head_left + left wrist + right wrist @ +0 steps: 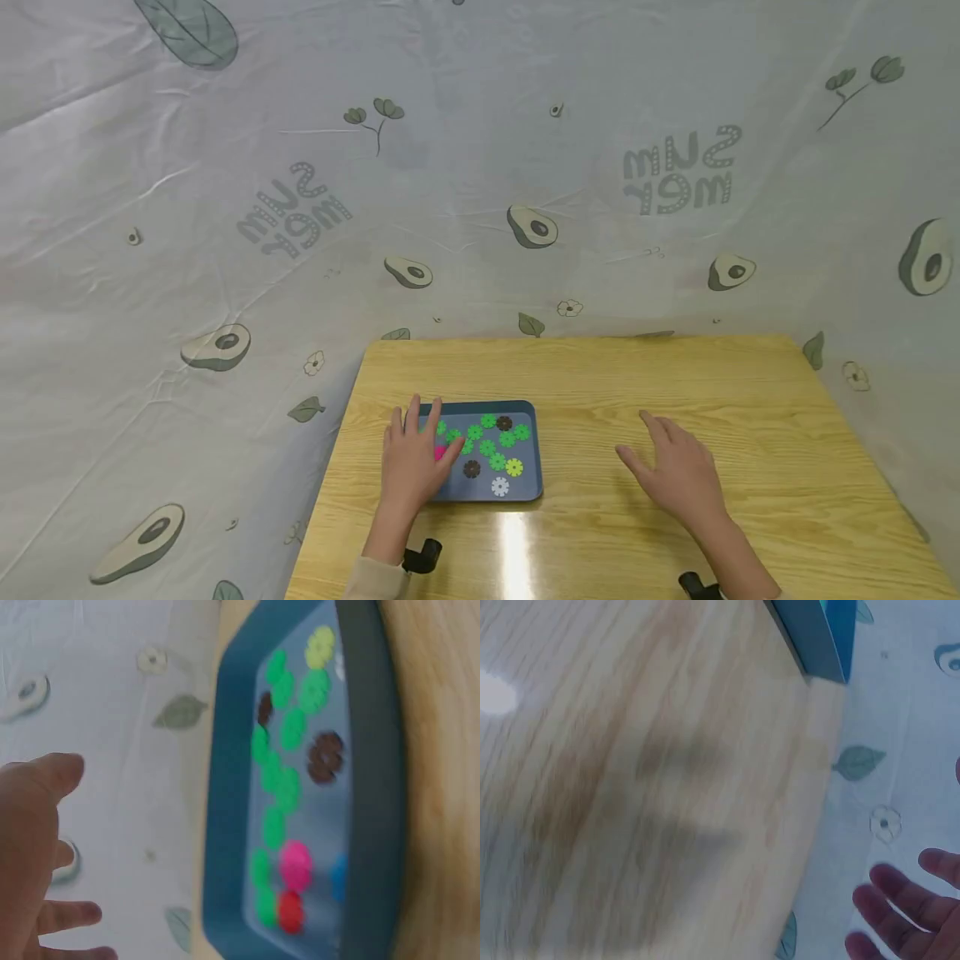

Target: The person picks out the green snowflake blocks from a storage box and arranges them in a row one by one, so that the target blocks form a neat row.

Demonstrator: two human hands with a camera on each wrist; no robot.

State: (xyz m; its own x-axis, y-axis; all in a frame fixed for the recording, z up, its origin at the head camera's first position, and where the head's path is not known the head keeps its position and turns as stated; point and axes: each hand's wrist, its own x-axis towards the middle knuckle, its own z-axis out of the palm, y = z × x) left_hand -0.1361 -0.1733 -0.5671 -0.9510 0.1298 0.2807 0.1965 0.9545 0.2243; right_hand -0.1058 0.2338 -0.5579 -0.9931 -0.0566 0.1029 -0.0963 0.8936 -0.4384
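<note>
A blue-grey tray [480,493] lies on the table, left of its middle. Several flower-shaped plastic discs are spread in it: mostly green discs [487,447], dark brown discs [471,469], a yellow disc [514,467], a white disc [500,486] and a pink disc [295,866]. The left wrist view adds a red disc [290,912] and a blue disc [340,878]. My left hand [411,462] is over the tray's left side with spread fingers, hiding part of it, and holds nothing. Well right of the tray, my right hand [681,477] hovers above the table with loosely extended fingers, nothing in it.
The light wooden table [600,375] reaches back to a pale curtain [465,167] printed with avocados, leaves and lettering. A bright reflection shows on the wood in front of the tray. Each wrist carries a black camera mount [423,556].
</note>
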